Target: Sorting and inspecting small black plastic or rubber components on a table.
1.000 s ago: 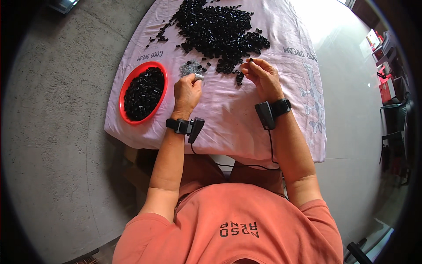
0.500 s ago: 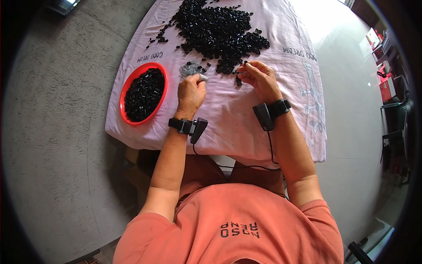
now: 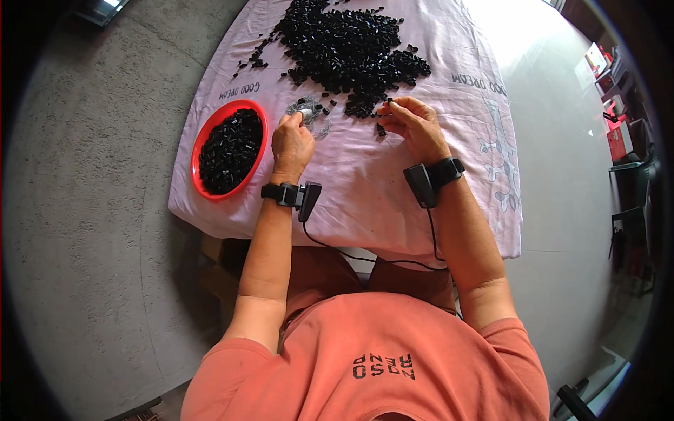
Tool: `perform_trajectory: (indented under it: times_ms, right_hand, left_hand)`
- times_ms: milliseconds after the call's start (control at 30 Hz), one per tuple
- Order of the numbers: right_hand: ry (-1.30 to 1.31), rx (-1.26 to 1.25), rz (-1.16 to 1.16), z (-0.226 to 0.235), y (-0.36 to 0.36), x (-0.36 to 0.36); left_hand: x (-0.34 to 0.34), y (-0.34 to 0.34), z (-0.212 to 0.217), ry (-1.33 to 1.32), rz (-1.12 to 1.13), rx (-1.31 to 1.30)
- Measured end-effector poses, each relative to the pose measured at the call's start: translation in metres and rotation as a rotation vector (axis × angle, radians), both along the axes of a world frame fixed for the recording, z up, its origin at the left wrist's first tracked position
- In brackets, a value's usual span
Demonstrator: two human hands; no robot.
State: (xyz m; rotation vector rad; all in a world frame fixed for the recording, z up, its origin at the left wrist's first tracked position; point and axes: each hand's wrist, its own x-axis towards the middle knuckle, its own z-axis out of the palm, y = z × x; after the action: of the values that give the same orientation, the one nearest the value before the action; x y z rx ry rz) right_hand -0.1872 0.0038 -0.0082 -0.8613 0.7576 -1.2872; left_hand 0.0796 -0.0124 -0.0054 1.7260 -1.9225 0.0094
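Observation:
A large heap of small glossy black pieces is spread over the cloth in front of me. At its near edge my right hand pinches one small black piece between thumb and forefinger. Just below those fingertips lies another loose black piece. My left hand is closed, its fingertips on a tangle of thin grey strands. Something pale shows at those fingertips, too small to make out. A red oval basin, filled with more black pieces, stands left of my left hand.
The pink printed cloth covers the table, whose near edge runs before my lap. Both wrists carry strapped black devices, joined by a dark cable. Chairs and red items stand at the far right.
My left hand has shifted a little left, uncovering more of the grey strands, and its fingers now point away from me. The right hand has barely moved, still pinching the black piece.

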Motion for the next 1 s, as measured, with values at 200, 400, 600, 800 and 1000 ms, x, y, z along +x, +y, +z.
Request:
perform_trajectory:
  times_ms: [200, 400, 600, 800, 1000]
  right_hand:
    - [0.014, -0.009, 0.004, 0.000, 0.001, 0.000]
    - [0.010, -0.013, 0.019, 0.001, 0.000, 0.002]
    - [0.045, -0.014, 0.013, -0.005, -0.002, 0.001]
    - [0.026, -0.035, 0.048, -0.005, -0.002, 0.001]
    - [0.011, -0.027, 0.070, -0.002, 0.000, 0.001]
  left_hand:
    - [-0.005, 0.004, 0.004, 0.015, -0.145, 0.018]
    - [0.008, 0.002, 0.000, -0.055, 0.009, -0.028]
    - [0.007, 0.009, 0.006, -0.021, -0.029, 0.007]
    - [0.003, 0.017, 0.004, 0.016, -0.074, -0.014]
    - [-0.001, 0.027, 0.005, 0.114, -0.188, -0.015]
